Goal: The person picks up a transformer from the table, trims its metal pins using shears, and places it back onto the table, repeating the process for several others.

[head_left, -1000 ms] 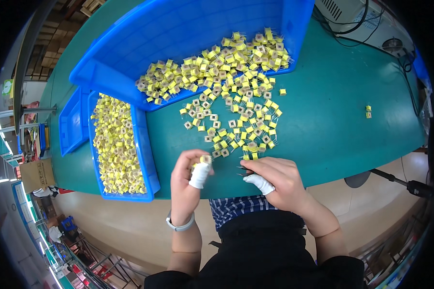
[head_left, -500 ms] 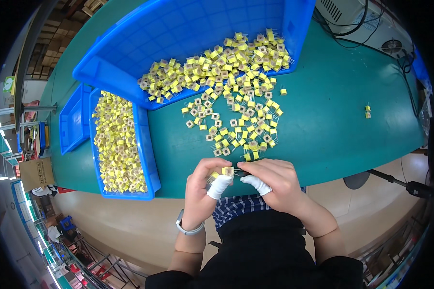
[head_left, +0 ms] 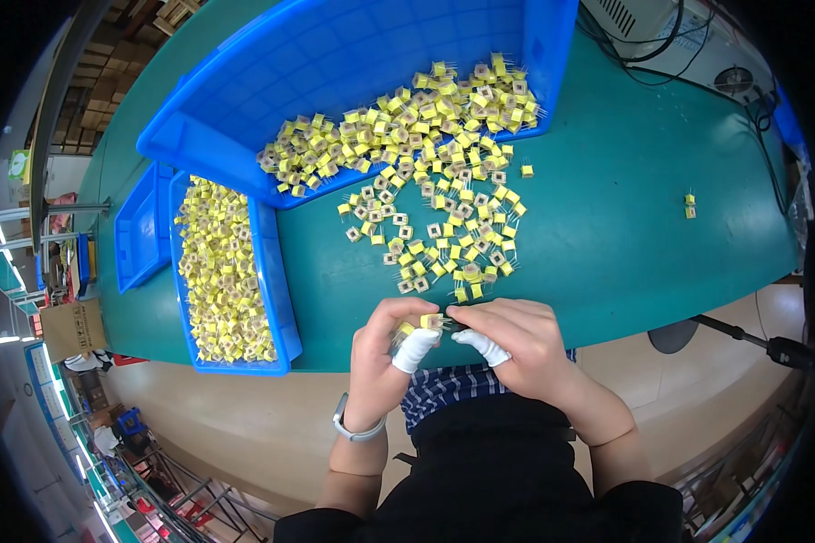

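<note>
My left hand [head_left: 381, 355], a white cover on its thumb, pinches a small yellow transformer [head_left: 431, 321] at the table's near edge. Thin metal pins stick out of it to the right. Another yellow piece [head_left: 407, 329] shows within the same hand. Close by on the right, my right hand [head_left: 520, 341] is closed, its thumb in a white cover too. Its fingertips meet at the pins, around something dark and small that I cannot make out. Just beyond my hands lies a loose spread of yellow transformers [head_left: 470, 272] with square cores and wire pins.
A large blue bin [head_left: 335, 63] lies tipped toward me, transformers spilling from its mouth. At left stands a filled blue tray [head_left: 283, 330], with another blue tray [head_left: 140, 231] behind it. Two transformers [head_left: 690, 206] sit far right, near a white device [head_left: 652, 27] with black cables.
The transformer in my left hand has tilted slightly. Both hands stay almost in place, and the view has shifted a little.
</note>
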The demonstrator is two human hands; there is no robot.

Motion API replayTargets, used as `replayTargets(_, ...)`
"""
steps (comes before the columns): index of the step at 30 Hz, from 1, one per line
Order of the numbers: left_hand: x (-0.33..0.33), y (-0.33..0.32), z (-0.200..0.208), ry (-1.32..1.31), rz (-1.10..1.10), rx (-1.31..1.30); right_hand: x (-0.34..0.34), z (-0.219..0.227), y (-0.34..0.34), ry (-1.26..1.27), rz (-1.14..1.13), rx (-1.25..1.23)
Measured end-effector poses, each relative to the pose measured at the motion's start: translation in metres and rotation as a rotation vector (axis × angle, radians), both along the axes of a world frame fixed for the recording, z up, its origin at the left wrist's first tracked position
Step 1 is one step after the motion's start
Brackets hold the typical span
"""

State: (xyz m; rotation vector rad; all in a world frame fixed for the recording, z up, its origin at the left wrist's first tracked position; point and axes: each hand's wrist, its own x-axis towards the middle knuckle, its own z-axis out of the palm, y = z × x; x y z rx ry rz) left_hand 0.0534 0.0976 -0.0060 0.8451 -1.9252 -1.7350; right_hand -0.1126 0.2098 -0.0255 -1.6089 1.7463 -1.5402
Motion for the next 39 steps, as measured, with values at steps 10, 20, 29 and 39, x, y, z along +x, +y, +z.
replayTargets(10, 0.004, -0.001, -0.003, -0.010, -0.012, 0.046, -0.002, -0.001, 0.003, -0.007, -0.006, 0.015)
replayTargets(20, 0.004, -0.001, -0.003, 0.029, -0.001, 0.085, -0.003, 0.001, 0.003, -0.012, -0.006, 0.018)
replayTargets(29, -0.001, 0.002, -0.001, 0.018, -0.001, 0.094, -0.002, 0.000, 0.003, -0.010, 0.000, -0.005)
replayTargets(39, 0.001, 0.002, -0.009, 0.200, -0.048, 0.437, -0.001, -0.001, 0.003, -0.031, 0.018, 0.002)
